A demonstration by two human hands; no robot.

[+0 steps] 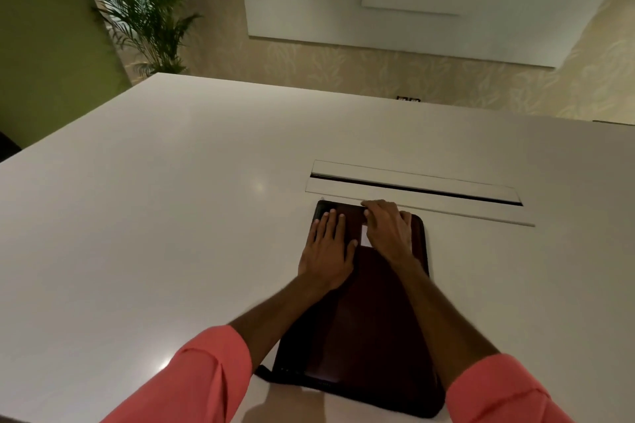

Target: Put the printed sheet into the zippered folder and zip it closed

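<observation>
Dark brown leather-look zippered folder [364, 302] flat on white table [171, 216] | our left hand [328, 244] spread, pressing | right hand [388, 230] curled at far edge, pinch unclear | we judge folder soft, slick: grip zipper pull

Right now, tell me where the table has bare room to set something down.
The white table is bare left of the dark zippered folder, and to its right below the cable slot. It is crowded at the folder's far edge, where the left hand and right hand press.
</observation>
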